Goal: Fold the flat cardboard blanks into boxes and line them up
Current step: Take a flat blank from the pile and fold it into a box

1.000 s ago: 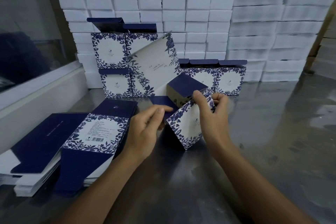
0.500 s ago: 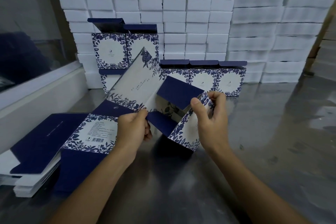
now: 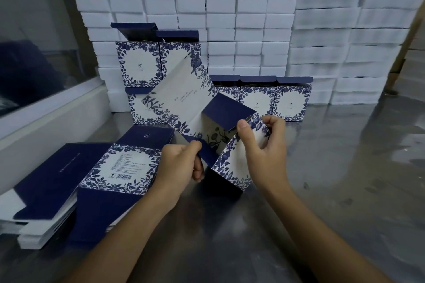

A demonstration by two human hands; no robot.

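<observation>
Cardboard blank (image 3: pixel 232 158), half-formed, tilted on worktop (image 3: pixel 345 179) before finished boxes (image 3: pixel 273 101): left hand (image 3: pixel 181 165) pinching navy flap, right hand (image 3: pixel 262 147) pinching printed panel; risk: uneven pull creasing or tearing flap.

Left arm: bare forearm rising from the lower left of the frame toward the centre, wrist straight.
Left hand (image 3: pixel 181 165): back of the hand toward the camera, fingers curled under, thumb on top; its grip pinches a dark blue flap of the half-folded box (image 3: pixel 232 163).
Right arm: bare forearm coming up from the lower right, angled to the centre.
Right hand (image 3: pixel 264 154): just right of centre, thumb upright against the box's near printed panel, fingers curled over the panel's top edge from behind.
Spacing: hands near each other, not touching.
</observation>
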